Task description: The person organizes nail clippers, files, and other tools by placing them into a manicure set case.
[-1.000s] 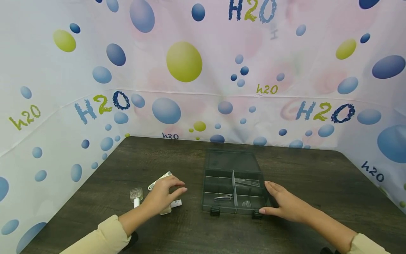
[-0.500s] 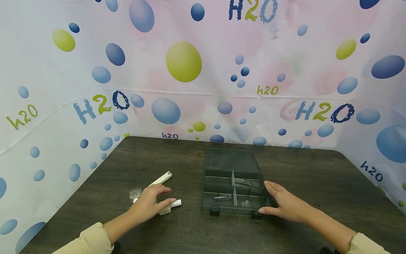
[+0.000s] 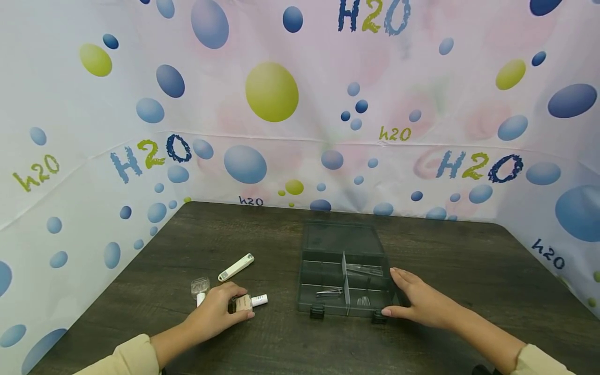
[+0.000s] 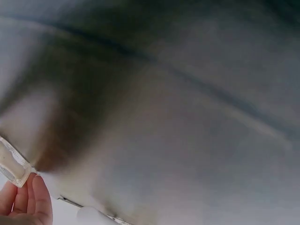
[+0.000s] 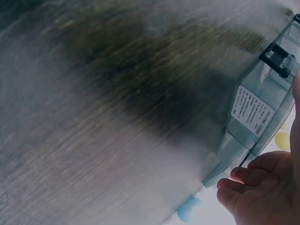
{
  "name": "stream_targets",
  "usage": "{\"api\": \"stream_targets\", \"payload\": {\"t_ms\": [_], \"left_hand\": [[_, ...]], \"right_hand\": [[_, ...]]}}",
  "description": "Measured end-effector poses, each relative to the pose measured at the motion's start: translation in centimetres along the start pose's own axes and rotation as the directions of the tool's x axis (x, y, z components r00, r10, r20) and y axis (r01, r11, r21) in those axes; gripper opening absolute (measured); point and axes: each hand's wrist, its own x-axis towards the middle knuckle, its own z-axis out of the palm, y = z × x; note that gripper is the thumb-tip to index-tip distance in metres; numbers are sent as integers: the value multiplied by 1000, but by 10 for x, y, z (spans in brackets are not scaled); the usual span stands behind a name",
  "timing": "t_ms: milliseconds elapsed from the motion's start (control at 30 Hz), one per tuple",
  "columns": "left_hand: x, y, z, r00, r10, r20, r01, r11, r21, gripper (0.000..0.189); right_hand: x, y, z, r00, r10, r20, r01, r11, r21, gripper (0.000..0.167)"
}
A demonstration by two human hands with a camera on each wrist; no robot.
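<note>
My left hand [image 3: 216,307] has its thumb and fingers at either side of a beige nail polish bottle [image 3: 244,303], which lies with its white cap pointing right. In the left wrist view the fingertips touch the glass of this bottle [image 4: 11,164]. A slim white tool [image 3: 236,267] lies just behind the hand. To the left is a second, clear bottle [image 3: 200,285], its white cap partly covered by the hand. My right hand [image 3: 424,302] rests against the right side of a grey see-through compartment box [image 3: 323,311], thumb by the front latch.
The box's lid [image 3: 342,238] is folded back. Its compartments hold thin metal tweezer-like pieces [image 3: 365,269], a small metal tool [image 3: 329,292] and small clear pieces [image 3: 363,301]. A printed backdrop [image 3: 356,182] borders the dark wooden table [image 3: 281,344].
My left hand has moved left and down onto the nail polish bottle, uncovering the slim white tool. The right hand has stayed at the box.
</note>
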Motion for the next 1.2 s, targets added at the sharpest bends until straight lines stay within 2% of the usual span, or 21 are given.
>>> {"api": "stream_targets", "payload": {"t_ms": [167,600,900,1200], "left_hand": [[-1,-1,-2,1000,-19,25,19,1000,-12,45],[-8,-8,-7,999,-51,19,51,999,20,41],[-8,-9,-9,999,-47,18,47,999,8,33],[-7,-6,-12,1000,-14,28,14,1000,-7,33]], "right_hand": [[0,0,1,1000,3,4,-3,1000,4,101],[0,1,1,1000,0,-10,0,1000,-14,101],[0,1,2,1000,6,-7,-6,1000,-9,101],[1,2,1,1000,3,-7,-3,1000,3,102]]}}
